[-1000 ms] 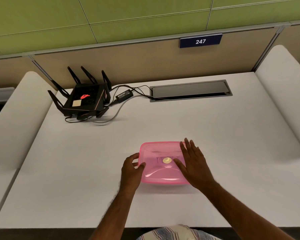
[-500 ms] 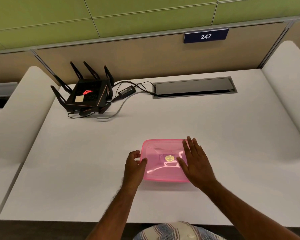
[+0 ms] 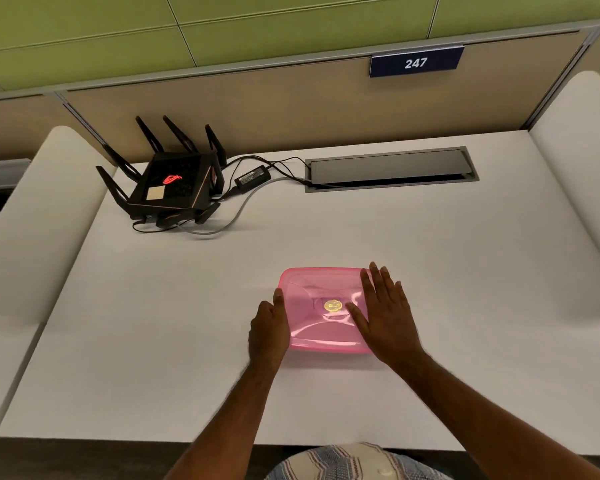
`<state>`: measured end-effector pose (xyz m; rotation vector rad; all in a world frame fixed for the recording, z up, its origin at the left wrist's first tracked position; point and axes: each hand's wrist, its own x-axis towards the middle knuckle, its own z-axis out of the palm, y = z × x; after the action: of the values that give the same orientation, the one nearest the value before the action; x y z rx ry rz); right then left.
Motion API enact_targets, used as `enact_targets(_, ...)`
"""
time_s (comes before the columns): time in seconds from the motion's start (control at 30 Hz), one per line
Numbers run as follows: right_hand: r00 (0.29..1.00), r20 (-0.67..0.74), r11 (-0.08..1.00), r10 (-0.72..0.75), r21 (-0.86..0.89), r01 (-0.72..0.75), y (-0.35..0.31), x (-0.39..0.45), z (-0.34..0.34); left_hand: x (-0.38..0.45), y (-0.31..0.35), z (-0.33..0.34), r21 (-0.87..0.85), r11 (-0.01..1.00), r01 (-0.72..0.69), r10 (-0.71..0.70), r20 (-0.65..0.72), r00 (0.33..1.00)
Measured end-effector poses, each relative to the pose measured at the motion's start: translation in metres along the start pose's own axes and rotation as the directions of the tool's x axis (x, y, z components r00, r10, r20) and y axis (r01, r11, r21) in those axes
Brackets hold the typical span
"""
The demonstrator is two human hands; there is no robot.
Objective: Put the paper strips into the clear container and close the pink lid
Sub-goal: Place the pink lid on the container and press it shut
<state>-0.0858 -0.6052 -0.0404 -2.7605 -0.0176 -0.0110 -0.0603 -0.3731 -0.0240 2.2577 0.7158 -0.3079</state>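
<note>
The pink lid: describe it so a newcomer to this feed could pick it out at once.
On the white desk, look at the near centre, well in front of the black router. The pink lid lies there between the left hand and the right hand. It alone is translucent pink, with a round gold sticker.

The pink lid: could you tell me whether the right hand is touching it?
Touching. The head view shows the right hand lying flat, fingers straight, on the right part of the pink lid.
</note>
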Motion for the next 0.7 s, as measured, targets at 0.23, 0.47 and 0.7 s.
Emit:
enact_targets(0.23,1.000,0.003,1.000,0.010,-0.014,-0.010,-0.001,0.010,0.002,0.008,-0.002,0.003,-0.009,0.999,-0.039,0.038,-0.038,0.999)
enact_targets(0.47,0.999,0.006,0.999,0.038,0.004,-0.038,-0.003,0.011,0.004,0.010,-0.007,0.010,-0.083,0.991,-0.108,0.098,-0.116,0.988)
enact_targets(0.7,1.000,0.008,0.998,0.030,0.048,-0.030,-0.003,0.013,0.003,0.014,-0.010,0.011,-0.075,0.992,-0.105,0.097,-0.108,0.989)
